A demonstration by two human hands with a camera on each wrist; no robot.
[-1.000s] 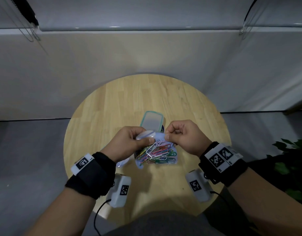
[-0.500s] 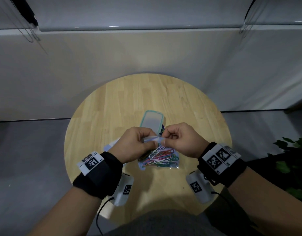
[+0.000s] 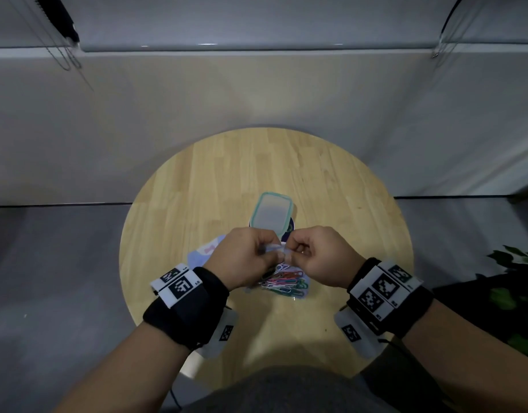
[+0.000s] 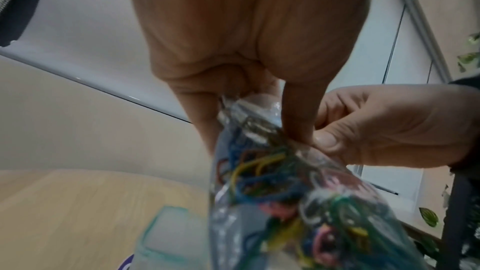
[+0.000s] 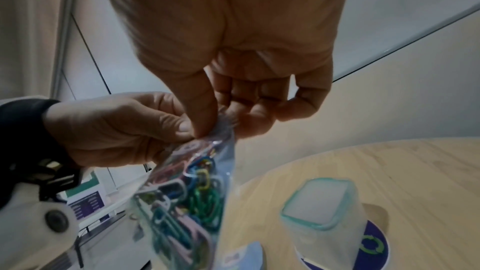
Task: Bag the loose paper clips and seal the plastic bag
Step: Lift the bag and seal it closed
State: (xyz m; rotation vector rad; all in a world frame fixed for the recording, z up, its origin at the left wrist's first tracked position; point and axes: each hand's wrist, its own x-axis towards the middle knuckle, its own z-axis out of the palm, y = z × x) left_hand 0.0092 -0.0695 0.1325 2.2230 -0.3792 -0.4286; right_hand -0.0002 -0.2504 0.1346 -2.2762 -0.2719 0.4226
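A clear plastic bag (image 3: 286, 286) full of coloured paper clips (image 4: 272, 174) hangs above the round wooden table (image 3: 197, 180). My left hand (image 3: 244, 257) pinches the bag's top edge between thumb and fingers. My right hand (image 3: 319, 256) pinches the same edge right beside it, the thumbs almost touching. In the right wrist view the bag (image 5: 187, 188) hangs straight down from both pinches, and the clips (image 5: 200, 188) fill its lower part. The top strip itself is hidden under the fingers.
A clear plastic box with a teal rim (image 3: 271, 214) stands just beyond my hands on a round purple disc (image 5: 374, 247). A pale blue card (image 3: 204, 251) lies under my left hand. A green plant (image 3: 513, 281) stands at the right, off the table.
Both hands have come closer together along the bag's top edge and risen slightly. The bag mouth, spread wider one second ago, is now bunched narrow between the two pinches.
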